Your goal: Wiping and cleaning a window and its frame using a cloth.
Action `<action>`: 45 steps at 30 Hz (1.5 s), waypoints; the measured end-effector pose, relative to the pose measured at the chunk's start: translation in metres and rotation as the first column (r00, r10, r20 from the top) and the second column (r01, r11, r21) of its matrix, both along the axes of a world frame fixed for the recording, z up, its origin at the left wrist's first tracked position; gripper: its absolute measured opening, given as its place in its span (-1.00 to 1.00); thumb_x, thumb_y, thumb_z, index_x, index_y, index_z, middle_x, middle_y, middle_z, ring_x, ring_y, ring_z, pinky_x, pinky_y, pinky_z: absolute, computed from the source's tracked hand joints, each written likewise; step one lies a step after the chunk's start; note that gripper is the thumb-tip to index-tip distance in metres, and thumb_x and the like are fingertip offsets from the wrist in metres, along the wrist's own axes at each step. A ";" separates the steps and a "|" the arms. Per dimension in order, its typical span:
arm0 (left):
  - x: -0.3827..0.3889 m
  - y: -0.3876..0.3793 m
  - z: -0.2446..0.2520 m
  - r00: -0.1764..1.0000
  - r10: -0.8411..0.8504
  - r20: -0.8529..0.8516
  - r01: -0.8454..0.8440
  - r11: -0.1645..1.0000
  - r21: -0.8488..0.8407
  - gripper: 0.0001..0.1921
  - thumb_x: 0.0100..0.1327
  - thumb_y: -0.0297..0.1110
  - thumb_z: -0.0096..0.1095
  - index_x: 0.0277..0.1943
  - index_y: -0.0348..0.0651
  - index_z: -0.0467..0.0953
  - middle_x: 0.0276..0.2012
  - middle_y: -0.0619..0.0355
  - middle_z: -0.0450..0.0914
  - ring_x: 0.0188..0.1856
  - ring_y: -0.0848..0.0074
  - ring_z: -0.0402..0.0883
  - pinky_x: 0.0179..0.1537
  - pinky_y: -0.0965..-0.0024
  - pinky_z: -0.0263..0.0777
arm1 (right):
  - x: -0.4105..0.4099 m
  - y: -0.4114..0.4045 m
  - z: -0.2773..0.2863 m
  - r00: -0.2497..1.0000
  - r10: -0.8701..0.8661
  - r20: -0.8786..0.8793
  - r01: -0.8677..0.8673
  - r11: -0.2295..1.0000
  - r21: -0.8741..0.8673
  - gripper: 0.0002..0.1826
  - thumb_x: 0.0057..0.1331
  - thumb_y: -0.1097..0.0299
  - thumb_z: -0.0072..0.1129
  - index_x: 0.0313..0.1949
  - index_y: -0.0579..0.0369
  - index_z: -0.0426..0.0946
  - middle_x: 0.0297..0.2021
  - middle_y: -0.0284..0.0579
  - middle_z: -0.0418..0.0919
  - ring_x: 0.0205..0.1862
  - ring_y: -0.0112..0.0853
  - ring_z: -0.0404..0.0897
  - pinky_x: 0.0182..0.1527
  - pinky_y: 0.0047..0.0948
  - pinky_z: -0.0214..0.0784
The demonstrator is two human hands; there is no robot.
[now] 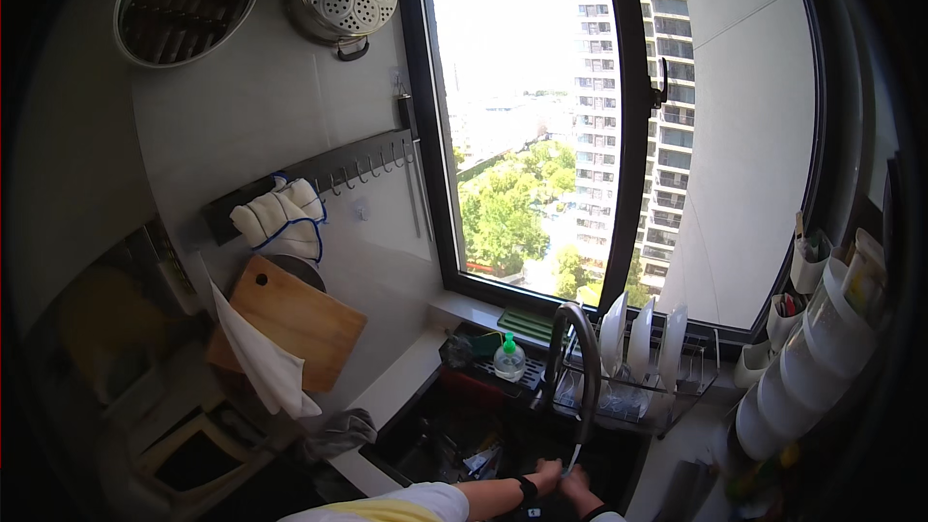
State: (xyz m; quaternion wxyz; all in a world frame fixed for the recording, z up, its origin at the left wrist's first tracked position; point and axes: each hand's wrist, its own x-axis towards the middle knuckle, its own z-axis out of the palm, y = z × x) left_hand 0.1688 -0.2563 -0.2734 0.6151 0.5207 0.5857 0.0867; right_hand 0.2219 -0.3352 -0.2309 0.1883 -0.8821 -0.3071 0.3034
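A thin stream of water [574, 457] runs from the dark gooseneck faucet [593, 384] into the black sink [629, 465]. My left hand [549, 477], with a black band at its wrist, meets my right hand [575, 484] under this stream. A small bluish patch shows between the hands, too small to tell what it is. My fingers are partly hidden, so their grip is unclear. Left of my hands, several blurred utensils and a white-and-blue item [482, 455] lie in the sink.
A clear soap bottle with a green pump [510, 359] stands behind the sink. Right of the faucet, a wire rack [689, 380] holds white plates [641, 341]. A grey cloth [342, 433] lies at the left edge, near a wooden cutting board [304, 322].
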 end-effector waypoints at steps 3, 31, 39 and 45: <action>0.012 0.025 -0.047 0.982 0.182 0.057 -0.165 0.961 -0.221 -0.24 0.23 -0.16 0.11 0.29 -0.53 -0.04 0.26 -0.37 0.18 0.31 0.10 0.25 0.26 0.23 0.19 | -0.005 0.019 0.014 0.997 -0.082 -0.003 0.082 0.996 0.036 -0.49 0.20 -0.07 0.06 -0.13 0.17 0.49 -0.07 0.19 0.54 0.02 0.03 0.51 0.00 -0.17 0.38; -0.015 0.007 0.035 0.955 0.112 0.276 0.000 0.926 -0.377 -0.71 0.30 -0.31 -0.02 0.05 -0.14 0.38 -0.23 0.01 0.53 -0.22 0.27 0.53 -0.19 0.10 0.43 | -0.016 0.000 0.029 0.974 -0.119 -0.191 0.161 0.962 0.222 -0.60 0.27 0.06 -0.07 -0.07 0.07 0.50 -0.18 0.12 0.59 -0.09 0.01 0.56 -0.07 -0.14 0.37; -0.035 -0.011 0.103 0.981 0.089 0.174 0.029 0.812 -0.583 -0.72 0.39 -0.14 -0.15 -0.12 -0.12 0.45 -0.32 0.09 0.49 -0.34 0.33 0.44 -0.14 0.00 0.44 | -0.025 -0.002 0.032 0.992 -0.112 0.056 0.102 0.981 0.163 -0.69 0.10 0.28 0.05 -0.15 0.01 0.56 -0.21 0.09 0.60 -0.10 -0.06 0.57 -0.07 -0.16 0.38; -0.014 0.012 0.025 0.967 0.010 0.256 0.074 0.946 -0.317 -0.83 0.27 -0.50 -0.16 -0.17 -0.18 0.42 -0.36 0.04 0.53 -0.36 0.32 0.54 -0.40 0.23 0.47 | -0.020 -0.017 0.027 0.964 0.182 -0.195 -0.173 0.983 0.065 -0.71 0.02 0.31 0.10 -0.22 0.03 0.56 -0.22 0.09 0.59 -0.08 -0.02 0.54 -0.08 -0.12 0.38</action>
